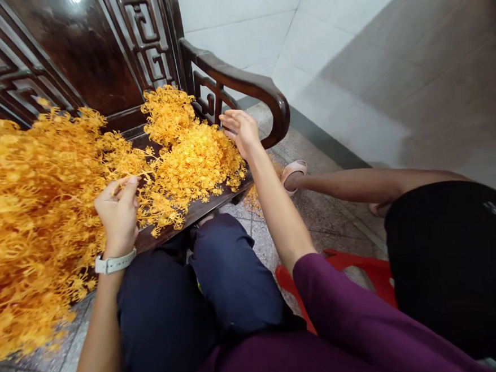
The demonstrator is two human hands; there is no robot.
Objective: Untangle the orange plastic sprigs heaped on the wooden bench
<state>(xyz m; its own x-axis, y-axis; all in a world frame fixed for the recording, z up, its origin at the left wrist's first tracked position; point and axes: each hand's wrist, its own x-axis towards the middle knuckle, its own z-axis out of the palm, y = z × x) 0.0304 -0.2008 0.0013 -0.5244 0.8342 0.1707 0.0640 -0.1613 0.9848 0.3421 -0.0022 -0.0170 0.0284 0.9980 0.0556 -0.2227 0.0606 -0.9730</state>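
Note:
My left hand (pixel 118 215) is closed in a pinch on the stem of an orange plastic flower sprig (pixel 148 169), whose frilly heads reach right over the bench seat. My right hand (pixel 242 132) is held with its fingers stretched out, at the right edge of a heap of loose orange flower heads (pixel 195 161). Nothing shows in its fingers, though its palm side is partly hidden. To the left of my left hand spreads a large mass of the same orange sprigs (pixel 34 223), covering much of the bench.
The dark carved wooden bench (pixel 186 216) has a curved armrest (pixel 262 88) just beyond my right hand. Orange bits (pixel 253 201) lie on the tiled floor. On the right, another person's leg (pixel 345 186) and black clothing (pixel 449 274) are close, beside a red plastic stool (pixel 371 274).

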